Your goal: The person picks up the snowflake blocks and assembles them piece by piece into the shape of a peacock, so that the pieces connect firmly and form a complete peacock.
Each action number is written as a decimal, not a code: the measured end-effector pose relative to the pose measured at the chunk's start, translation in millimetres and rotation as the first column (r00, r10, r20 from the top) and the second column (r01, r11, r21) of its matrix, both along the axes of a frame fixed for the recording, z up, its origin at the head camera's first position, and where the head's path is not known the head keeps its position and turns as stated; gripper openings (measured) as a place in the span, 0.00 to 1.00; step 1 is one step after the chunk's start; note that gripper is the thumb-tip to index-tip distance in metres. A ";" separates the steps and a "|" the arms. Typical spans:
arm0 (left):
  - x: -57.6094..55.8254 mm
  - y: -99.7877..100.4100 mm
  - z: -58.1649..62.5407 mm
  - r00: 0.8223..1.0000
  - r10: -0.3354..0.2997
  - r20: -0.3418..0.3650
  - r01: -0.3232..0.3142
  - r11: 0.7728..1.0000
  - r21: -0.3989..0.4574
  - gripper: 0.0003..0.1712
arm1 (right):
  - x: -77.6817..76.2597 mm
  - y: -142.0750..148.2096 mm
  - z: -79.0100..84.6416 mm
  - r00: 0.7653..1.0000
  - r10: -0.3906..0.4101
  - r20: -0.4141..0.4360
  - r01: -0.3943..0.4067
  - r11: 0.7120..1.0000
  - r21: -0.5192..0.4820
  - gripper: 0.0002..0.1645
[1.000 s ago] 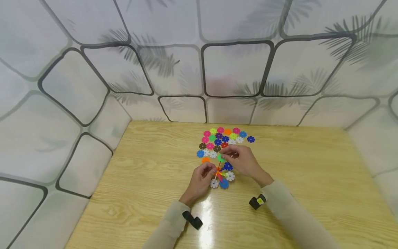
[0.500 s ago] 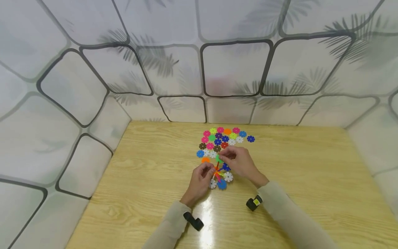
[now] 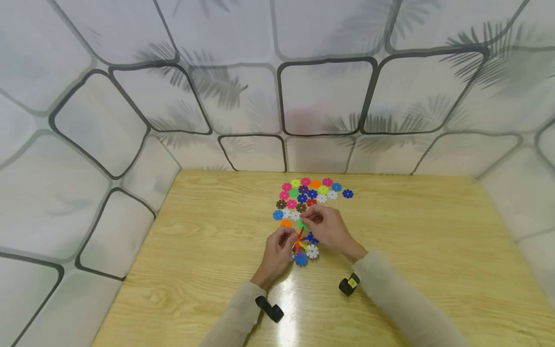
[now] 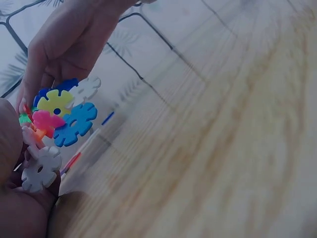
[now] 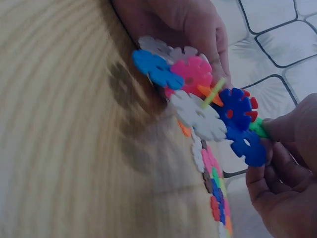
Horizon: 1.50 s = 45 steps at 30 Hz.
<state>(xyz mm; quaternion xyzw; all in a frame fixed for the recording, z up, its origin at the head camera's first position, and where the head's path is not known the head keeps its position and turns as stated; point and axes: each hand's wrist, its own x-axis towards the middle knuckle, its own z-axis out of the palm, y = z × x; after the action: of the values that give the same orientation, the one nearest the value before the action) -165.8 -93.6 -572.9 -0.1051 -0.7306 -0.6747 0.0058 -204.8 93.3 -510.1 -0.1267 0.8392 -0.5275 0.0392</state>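
Observation:
Both hands hold a cluster of notched snowflake discs (image 3: 301, 259) above the table. My left hand (image 3: 274, 251) grips its left side, near a white disc (image 4: 41, 169). With thumb and fingers, my right hand (image 3: 330, 228) pinches a green disc (image 5: 258, 128) at the far end of the cluster, by a red disc (image 5: 253, 103). Pink (image 5: 192, 74), dark blue (image 5: 237, 111), yellow (image 4: 56, 105) and light blue (image 4: 76, 124) discs radiate from an orange middle (image 3: 298, 242). Fingers partly hide the green disc and the joints.
Loose discs in many colours (image 3: 291, 204) lie flat beyond the hands, with a dark blue disc (image 3: 348, 193) at their right end. An orange disc (image 3: 285, 223) lies near the left fingertips. The wooden table (image 3: 208, 231) meets a patterned wall (image 3: 251, 106) at the back.
The cluster has shifted slightly left and tilted, so its left white disc is now mostly hidden. My right hand has moved a little left and nearer, still pinching the green disc.

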 end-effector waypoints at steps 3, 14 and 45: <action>-0.2 -1.8 -1.8 1.000 0.013 0.001 -0.013 1.000 -0.012 0.06 | 5.9 -3.5 -4.5 0.999 -0.036 -0.004 0.036 0.998 -0.052 0.04; -6.6 -4.7 0.6 0.997 -0.018 0.069 0.016 1.000 0.016 0.08 | 0.7 2.0 -1.5 1.000 0.003 -0.019 -0.004 0.998 -0.062 0.09; 5.5 39.1 4.2 0.892 -0.179 0.415 -0.068 0.854 0.515 0.10 | -67.5 55.4 23.1 0.999 -0.008 -0.038 0.016 0.978 0.210 0.27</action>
<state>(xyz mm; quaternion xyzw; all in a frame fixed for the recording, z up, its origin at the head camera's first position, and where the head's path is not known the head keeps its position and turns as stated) -160.3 -54.4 -568.7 0.0371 -0.5001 -0.8512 -0.1545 -272.3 148.7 -487.0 -0.1266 0.8915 -0.4338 0.0337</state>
